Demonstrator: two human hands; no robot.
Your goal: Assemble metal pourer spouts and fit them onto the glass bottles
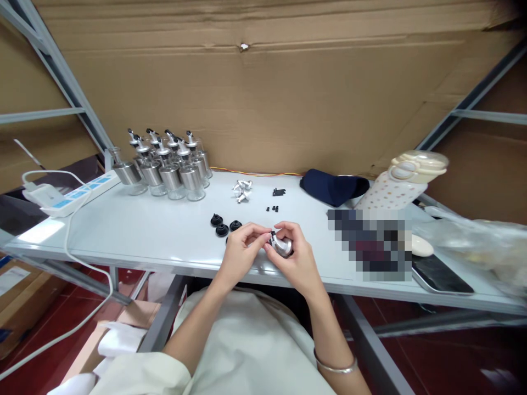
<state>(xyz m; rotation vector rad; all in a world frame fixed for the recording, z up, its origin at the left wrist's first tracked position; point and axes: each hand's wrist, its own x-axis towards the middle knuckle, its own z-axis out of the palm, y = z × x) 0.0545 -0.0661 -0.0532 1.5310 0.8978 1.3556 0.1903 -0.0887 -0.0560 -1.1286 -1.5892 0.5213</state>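
My right hand (pixel 300 258) is closed around a silver metal pour spout (pixel 283 247), near the table's front edge. A small black piece (pixel 273 236) sits at the narrow end of the spout. My left hand (pixel 246 249) pinches with thumb and fingertips at that black piece; its fingers partly hide the contact. Close to my left hand lie several round black stopper bases (pixel 222 230), one partly covered by my fingers. Farther back are several loose silver spouts (pixel 242 190), black thin strips (pixel 279 192) and tiny black caps (pixel 275 209).
Several glass-and-steel bottles (pixel 173 178), most with spouts fitted, stand at the back left. A white power strip (pixel 82 195) with a cable lies beyond them. To the right are a dark blue cap (pixel 333 187), a dotted tumbler (pixel 391 189), a phone (pixel 442 274) and a plastic bag (pixel 473 241).
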